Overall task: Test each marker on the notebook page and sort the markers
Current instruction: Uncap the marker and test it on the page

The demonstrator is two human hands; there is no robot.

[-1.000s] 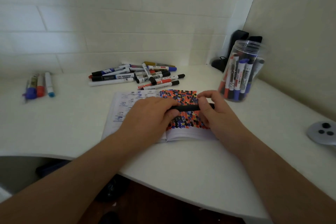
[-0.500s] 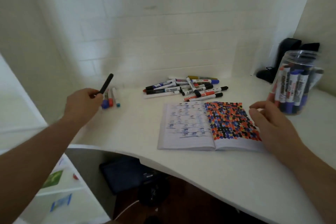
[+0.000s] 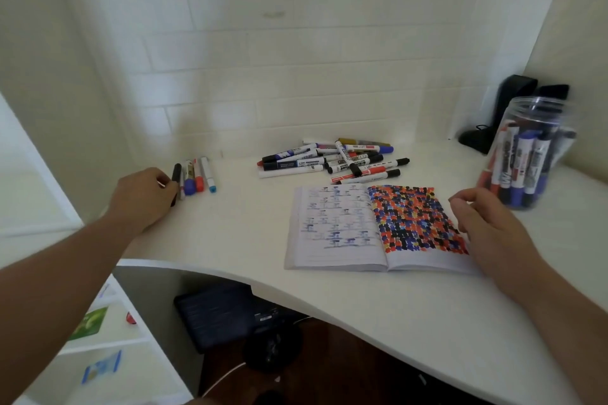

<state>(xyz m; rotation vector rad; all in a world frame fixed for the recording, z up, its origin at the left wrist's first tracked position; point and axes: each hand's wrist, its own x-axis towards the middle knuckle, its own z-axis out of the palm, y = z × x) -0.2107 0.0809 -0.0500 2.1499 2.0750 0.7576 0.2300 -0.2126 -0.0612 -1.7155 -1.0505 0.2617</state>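
Note:
My left hand point(image 3: 144, 197) is at the far left of the white desk, its fingers closed on a black marker point(image 3: 176, 173) that lies low beside a small row of sorted markers point(image 3: 197, 176). An open notebook point(image 3: 332, 230) lies in the middle; its right page is filled with red, blue and black dabs. My right hand point(image 3: 483, 223) hovers over the notebook's right edge with fingers loosely curled and nothing in it. A pile of markers point(image 3: 335, 161) lies behind the notebook.
A clear plastic jar point(image 3: 526, 154) holding several markers stands at the right. Black objects point(image 3: 506, 115) sit in the back right corner. The desk's curved front edge point(image 3: 296, 293) runs below the notebook, with a white shelf unit point(image 3: 98, 339) under the left side.
My left hand carried the black marker from the notebook to the far left and lowered it beside the sorted row. My right hand let go of it and stayed by the notebook.

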